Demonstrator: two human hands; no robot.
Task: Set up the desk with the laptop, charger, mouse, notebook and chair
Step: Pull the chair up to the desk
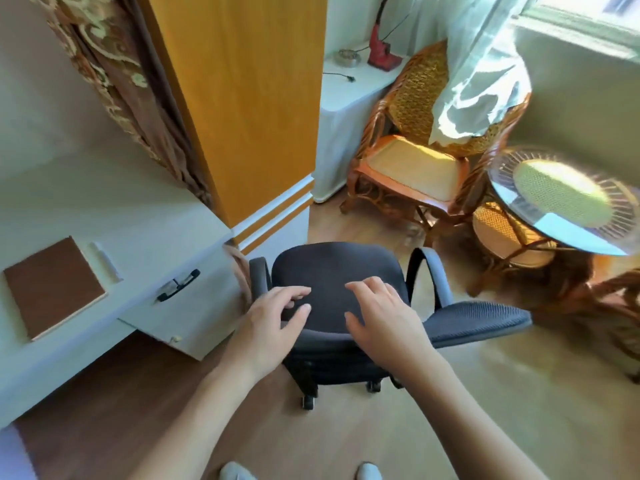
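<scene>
The white worktop carries the brown notebook. Just beside it on the wooden floor stands the black chair. My left hand and right hand hover over its backrest, grip open, fingers spread.

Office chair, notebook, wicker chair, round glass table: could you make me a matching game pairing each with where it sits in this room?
Things:
1. office chair
2. notebook
3. wicker chair
4. round glass table

Places:
A. on the white desk, at left
B. under the sheer curtain
C. right in front of both hands
D. at the right edge, beside the wicker chair

Pairs: 1-C, 2-A, 3-B, 4-D
</scene>
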